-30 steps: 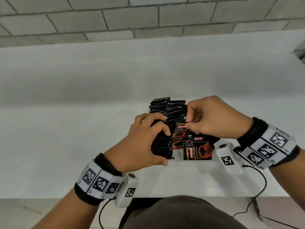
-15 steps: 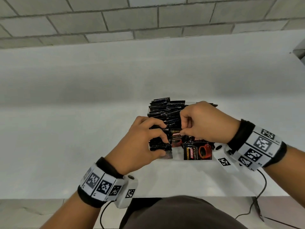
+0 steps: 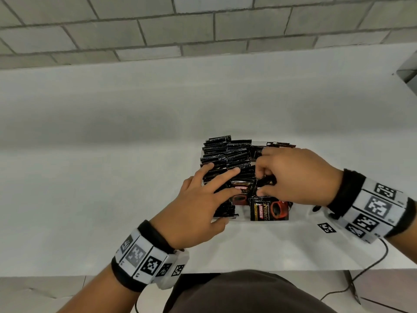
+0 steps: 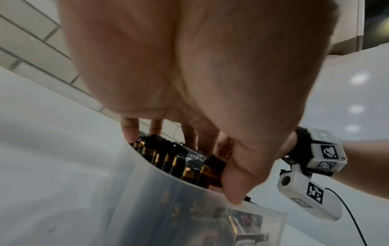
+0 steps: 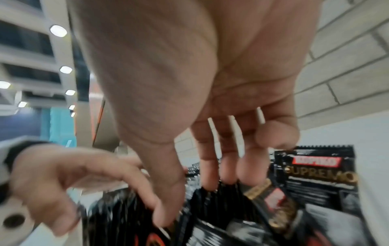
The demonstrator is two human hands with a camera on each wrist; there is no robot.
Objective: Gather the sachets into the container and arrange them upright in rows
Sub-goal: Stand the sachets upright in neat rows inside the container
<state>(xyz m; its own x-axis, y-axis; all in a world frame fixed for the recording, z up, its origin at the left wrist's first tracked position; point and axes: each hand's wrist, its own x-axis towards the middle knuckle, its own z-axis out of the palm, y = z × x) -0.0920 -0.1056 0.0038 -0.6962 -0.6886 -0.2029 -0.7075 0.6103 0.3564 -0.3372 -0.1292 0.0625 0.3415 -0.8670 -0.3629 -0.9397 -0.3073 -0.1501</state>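
Note:
A clear plastic container (image 3: 239, 219) near the table's front edge holds black Kopiko sachets. Its left row (image 3: 225, 150) stands upright and tightly packed. My left hand (image 3: 225, 195) lies over that row with fingers stretched across the tops and the thumb at the front end by the rim (image 4: 157, 199). To the right, my right hand (image 3: 259, 184) has curled fingers pinching the top edge of a sachet (image 5: 210, 196) in the looser right side. One sachet (image 3: 269, 210) leans face-up at the front right. Another sachet (image 5: 320, 174) stands upright behind the fingers.
The white table (image 3: 112, 177) stretches left and back to a grey brick wall (image 3: 203, 30). A black cable (image 3: 372, 263) hangs off the front edge at the right. A dark object (image 3: 408, 71) sits at the far right corner.
My left fingers have uncurled and spread flat over the left row. My right hand has moved down and left, lower into the right side of the container.

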